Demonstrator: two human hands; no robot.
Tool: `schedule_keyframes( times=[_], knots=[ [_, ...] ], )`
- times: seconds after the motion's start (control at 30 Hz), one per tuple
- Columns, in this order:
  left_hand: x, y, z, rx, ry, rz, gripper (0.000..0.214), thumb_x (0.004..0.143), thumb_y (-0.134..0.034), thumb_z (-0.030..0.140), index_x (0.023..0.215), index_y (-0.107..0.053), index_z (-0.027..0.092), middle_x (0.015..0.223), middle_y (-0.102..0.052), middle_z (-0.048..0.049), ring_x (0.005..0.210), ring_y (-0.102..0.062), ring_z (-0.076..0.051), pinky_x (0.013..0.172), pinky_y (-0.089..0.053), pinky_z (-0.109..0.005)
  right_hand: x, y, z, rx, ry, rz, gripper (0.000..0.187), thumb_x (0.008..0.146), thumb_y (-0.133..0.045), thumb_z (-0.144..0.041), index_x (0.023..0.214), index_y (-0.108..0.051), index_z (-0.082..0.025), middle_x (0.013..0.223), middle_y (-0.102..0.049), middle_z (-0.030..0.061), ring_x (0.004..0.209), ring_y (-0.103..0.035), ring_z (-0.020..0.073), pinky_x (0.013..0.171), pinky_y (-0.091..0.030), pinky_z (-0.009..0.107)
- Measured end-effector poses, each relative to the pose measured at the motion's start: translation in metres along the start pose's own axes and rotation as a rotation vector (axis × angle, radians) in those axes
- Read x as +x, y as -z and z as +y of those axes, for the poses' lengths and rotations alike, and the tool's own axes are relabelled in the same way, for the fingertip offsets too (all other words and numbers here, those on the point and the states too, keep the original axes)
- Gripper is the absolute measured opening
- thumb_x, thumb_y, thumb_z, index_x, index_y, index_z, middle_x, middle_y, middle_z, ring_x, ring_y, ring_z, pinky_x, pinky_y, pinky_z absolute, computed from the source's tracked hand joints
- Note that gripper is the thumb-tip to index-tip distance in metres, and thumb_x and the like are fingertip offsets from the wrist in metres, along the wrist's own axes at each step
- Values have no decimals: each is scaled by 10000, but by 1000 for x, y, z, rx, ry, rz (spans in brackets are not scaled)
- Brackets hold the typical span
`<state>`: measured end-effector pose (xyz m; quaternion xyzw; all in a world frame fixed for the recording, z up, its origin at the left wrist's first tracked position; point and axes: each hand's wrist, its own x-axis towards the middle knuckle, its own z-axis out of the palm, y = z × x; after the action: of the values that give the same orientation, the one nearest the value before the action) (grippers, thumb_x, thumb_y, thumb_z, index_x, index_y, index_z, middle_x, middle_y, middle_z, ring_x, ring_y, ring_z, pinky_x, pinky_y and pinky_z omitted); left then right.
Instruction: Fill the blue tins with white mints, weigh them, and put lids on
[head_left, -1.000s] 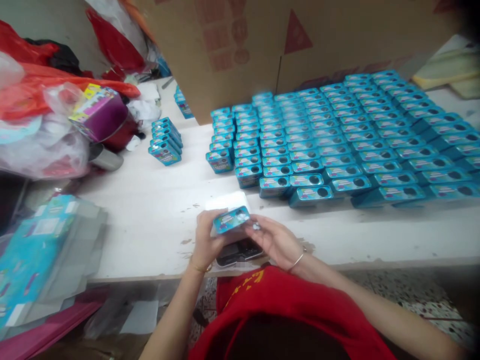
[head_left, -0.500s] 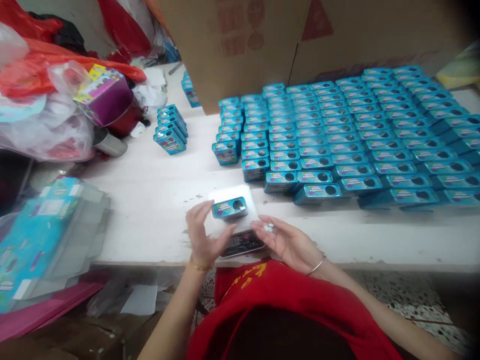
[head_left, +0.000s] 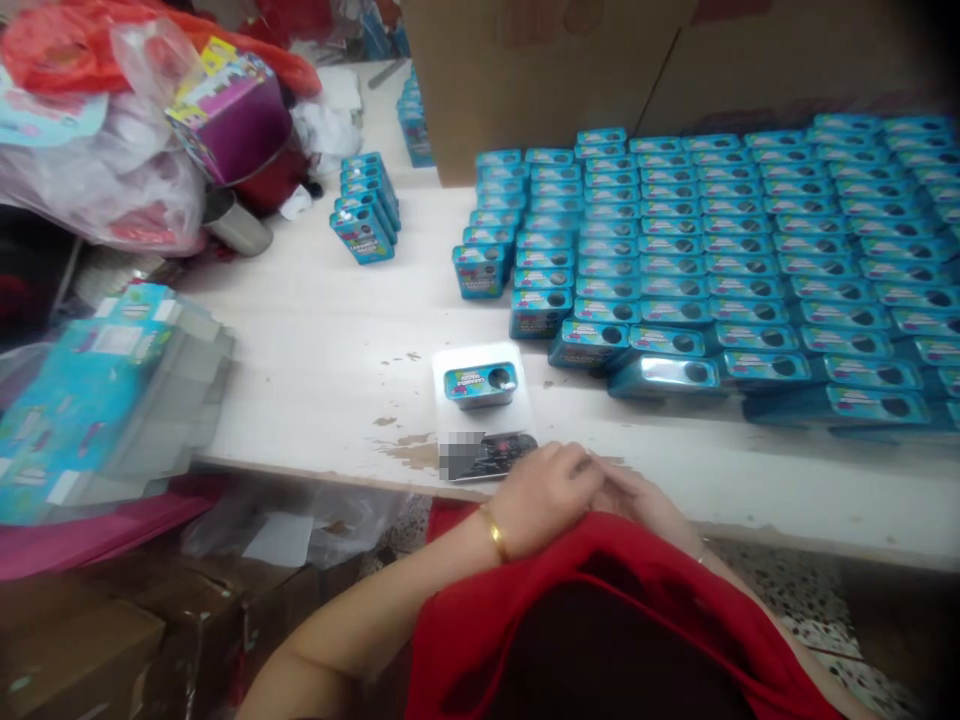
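Note:
A blue candy tin (head_left: 481, 385) with a dark round spot on its top stands upright on the white platform of a small digital scale (head_left: 447, 412). Neither hand touches the tin. My left hand (head_left: 546, 495), with a gold bracelet at the wrist, reaches across to the right of the scale and lies over my right hand (head_left: 651, 500). Its fingers are curled closed against the right palm, and what they hold is hidden. The right hand is cupped beneath, partly covered; the small white candies seen in it a moment earlier are out of sight.
Rows of blue tins (head_left: 679, 240) fill the right of the table (head_left: 300, 350). A short row of tins (head_left: 365, 215) stands left of centre. Behind is a large cardboard box (head_left: 540, 70). At left lie flat blue cartons (head_left: 90, 390), plastic bags and a metal cup (head_left: 238, 225).
My left hand has left the tin's side and crossed right onto my right hand. The right hand has drawn back toward my body. The tin remains on the scale; the view has shifted.

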<state>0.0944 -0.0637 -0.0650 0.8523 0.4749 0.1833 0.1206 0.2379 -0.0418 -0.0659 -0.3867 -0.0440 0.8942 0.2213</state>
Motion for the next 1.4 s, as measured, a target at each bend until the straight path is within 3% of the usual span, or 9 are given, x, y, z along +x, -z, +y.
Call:
schedule_keyframes(
  times=[0.33,0.47,0.63,0.77,0.97,1.1,1.2,1.3,1.4],
  knots=[
    [-1,6,-2,-59,48,-16,189,908,-386,205,858,-563,163,827,-538,-62,760,-519,-153,657,-473,-271,-3,-10,-3,-10,-7,-55,251,830,-585,-287,1065,-599,-200,986,-698,50,979,-649,232,876,-499,369],
    [0,36,-14,-146,38,154,171,895,-397,165,872,-566,154,854,-548,-67,781,-527,-141,689,-483,-259,3,-9,-1,8,82,-63,212,853,-561,-254,1053,-612,-208,1047,-688,50,1057,-621,201,948,-470,347],
    [6,77,-44,-103,191,388,126,871,-466,112,930,-569,156,899,-551,-68,832,-537,-148,726,-488,-287,8,-7,-3,50,98,-31,182,866,-549,-206,1022,-632,-164,1093,-681,86,1089,-612,178,982,-456,290],
    [10,89,-60,-37,218,336,117,871,-494,128,924,-593,158,859,-558,-56,780,-543,-139,705,-492,-294,6,-7,-7,56,94,-2,173,877,-540,-208,1015,-635,-161,1069,-691,94,1038,-641,174,945,-486,281],
    [9,104,-64,-56,198,318,169,869,-516,142,1015,-600,165,936,-612,-68,839,-581,-145,737,-508,-302,6,-7,-9,63,98,20,180,859,-565,-214,1018,-633,-161,1040,-697,97,1003,-652,174,884,-510,274],
    [1,123,-69,-51,232,419,162,836,-574,140,987,-623,175,942,-642,-50,830,-599,-137,734,-510,-282,8,-3,-12,36,88,57,224,799,-639,-250,1012,-628,-180,851,-703,45,785,-675,149,682,-532,241],
    [-8,132,-75,9,310,492,128,831,-584,153,946,-634,182,907,-648,-34,803,-597,-133,729,-506,-281,12,5,-15,-20,136,132,225,758,-691,-325,935,-617,-207,587,-595,-38,457,-512,74,421,-380,182],
    [-16,133,-84,17,330,450,105,833,-587,179,928,-633,183,889,-649,-31,786,-594,-133,706,-505,-281,19,15,-14,-105,234,203,244,719,-726,-382,787,-583,-197,484,-484,-68,385,-361,54,367,-236,184],
    [-20,128,-92,-11,322,396,116,835,-587,179,944,-628,174,922,-650,-47,818,-595,-140,717,-505,-286,26,23,-11,-160,277,253,291,689,-745,-408,729,-568,-181,477,-462,-65,398,-347,56,388,-220,198]
  ],
)
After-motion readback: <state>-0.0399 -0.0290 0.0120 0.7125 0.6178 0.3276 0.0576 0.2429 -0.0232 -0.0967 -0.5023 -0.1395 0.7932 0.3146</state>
